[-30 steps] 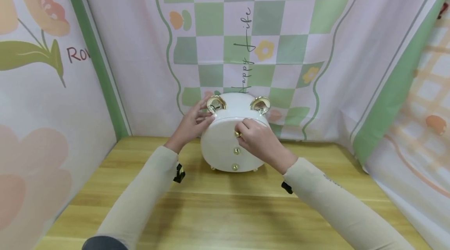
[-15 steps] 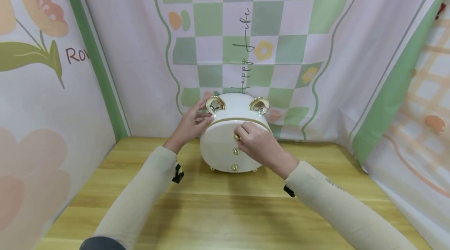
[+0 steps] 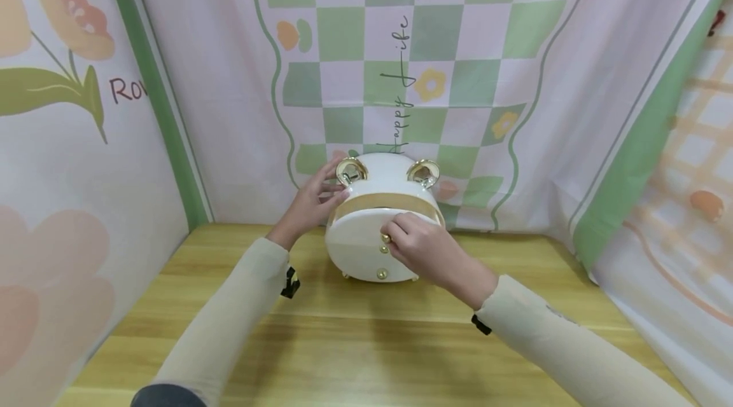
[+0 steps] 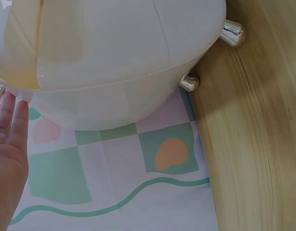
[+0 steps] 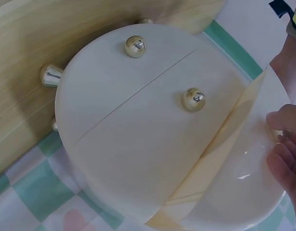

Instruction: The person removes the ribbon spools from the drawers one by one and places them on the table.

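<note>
- Main thing: white cabinet (image 3: 387, 168), upright on the wooden table (image 3: 355, 356), mid-scene at the far side, just before the checked cloth (image 3: 340, 32).
- Top drawer (image 3: 355, 226) stands partly out toward the near side; cream gap shows behind its front. From my feed I can't make out any contents.
- Right hand (image 3: 420, 245): fingers curled, pinching the top knob (image 3: 386, 238). The hand hides much of the drawer's right half.
- Left hand (image 3: 312, 203): fingers fairly straight, holding nothing loose, touching the cabinet's left side by the left gold ear (image 3: 351, 170). Can't tell how hard it presses.
- Middle knob (image 5: 193, 99) and bottom knob (image 5: 135, 46) untouched; their drawer fronts look flush.
- Risk, as I judge it: cabinet slides or tips to the near side if the pull outruns the left hand's brace; the small gold feet (image 5: 51, 75) probably grip little.
- Risk: the pinch slips off the knob, since it looks smooth, round and shiny.
- Risk: drawer skews and jams if I let the pull go sideways.
- Risk: drawer comes right out and drops if drawn too far; I see no stop.
- Risk: left fingers could knock the ear if the cabinet shifts.
</note>
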### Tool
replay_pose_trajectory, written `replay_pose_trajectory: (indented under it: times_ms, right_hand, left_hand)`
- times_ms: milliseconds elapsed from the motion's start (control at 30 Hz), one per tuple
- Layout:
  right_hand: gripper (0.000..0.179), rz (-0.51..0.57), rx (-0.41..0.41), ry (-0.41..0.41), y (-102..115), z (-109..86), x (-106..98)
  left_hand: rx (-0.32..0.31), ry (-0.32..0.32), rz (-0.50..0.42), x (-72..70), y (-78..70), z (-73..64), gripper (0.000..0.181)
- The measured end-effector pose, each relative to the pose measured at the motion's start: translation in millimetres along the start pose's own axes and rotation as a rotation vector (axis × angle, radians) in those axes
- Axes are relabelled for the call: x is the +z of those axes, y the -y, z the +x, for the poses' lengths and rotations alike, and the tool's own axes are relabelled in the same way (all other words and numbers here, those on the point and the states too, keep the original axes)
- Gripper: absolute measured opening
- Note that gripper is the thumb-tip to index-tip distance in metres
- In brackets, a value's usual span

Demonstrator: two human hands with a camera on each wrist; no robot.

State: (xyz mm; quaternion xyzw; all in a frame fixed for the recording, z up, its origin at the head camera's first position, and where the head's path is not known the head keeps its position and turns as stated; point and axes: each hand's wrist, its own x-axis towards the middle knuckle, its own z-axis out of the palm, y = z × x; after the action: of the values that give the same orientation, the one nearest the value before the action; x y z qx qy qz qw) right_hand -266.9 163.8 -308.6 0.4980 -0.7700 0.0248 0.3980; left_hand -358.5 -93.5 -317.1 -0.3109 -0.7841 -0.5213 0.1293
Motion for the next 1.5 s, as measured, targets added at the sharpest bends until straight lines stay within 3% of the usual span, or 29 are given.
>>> replay_pose_trajectory:
  times_ms: [633,867,1100,1300,1500]
  right_hand:
    - [0.006,-0.059,-0.112,-0.022,24.0,-9.2,-16.0]
    - [0.023,-0.030,-0.085,-0.058,27.1,-15.1,-14.4]
    - [0.029,0.014,-0.081,-0.103,29.7,-19.4,-12.2]
    - [0.031,0.109,-0.027,-0.083,28.4,-21.0,-18.8]
    - [0.014,0.349,0.076,-0.092,16.9,-17.4,-32.0]
  left_hand:
    - [0.016,-0.002,-0.005,-0.7,2.5,0.6,0.071]
    - [-0.003,-0.007,-0.007,-0.1,1.8,0.4,0.072]
    - [-0.029,-0.015,-0.014,1.0,1.4,0.8,0.072]
    - [-0.032,-0.017,-0.030,1.6,-0.9,0.5,0.072]
    - [-0.034,-0.011,-0.033,0.4,-27.5,-7.6,0.070]
